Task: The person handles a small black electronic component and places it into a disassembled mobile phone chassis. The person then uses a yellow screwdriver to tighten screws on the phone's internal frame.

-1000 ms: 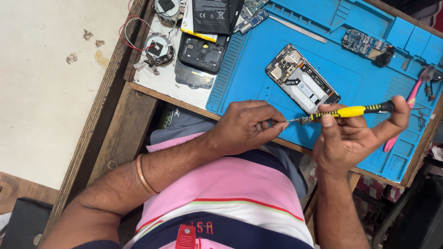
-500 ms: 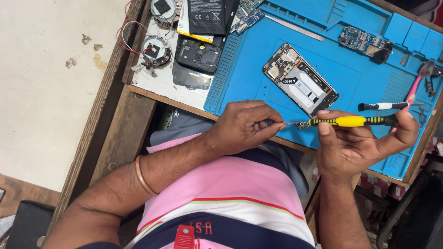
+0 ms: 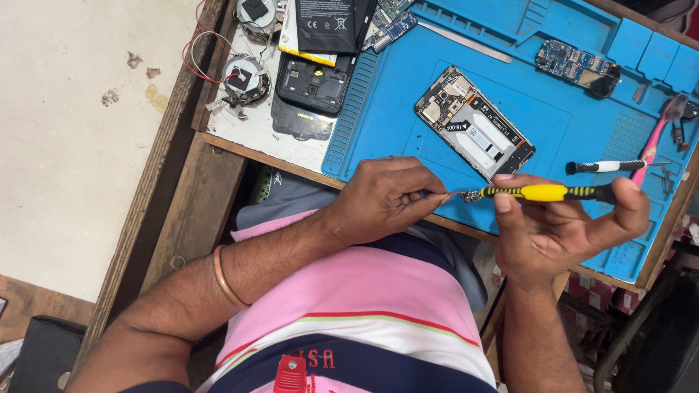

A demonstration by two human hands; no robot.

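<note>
You held the yellow screwdriver (image 3: 547, 192) level above the blue mat (image 3: 408, 109), right hand (image 3: 561, 233) wrapped around its handle, while your left hand (image 3: 386, 198) fingers (image 3: 429, 198) pinched its tip. Keeping both hands low over the surface would have steadied the tip.

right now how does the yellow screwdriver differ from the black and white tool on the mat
The yellow screwdriver is held in the right hand, its tip at the left hand fingers; the black and white tool lies untouched on the blue mat. The first looks thicker. Both lie roughly level.
</note>
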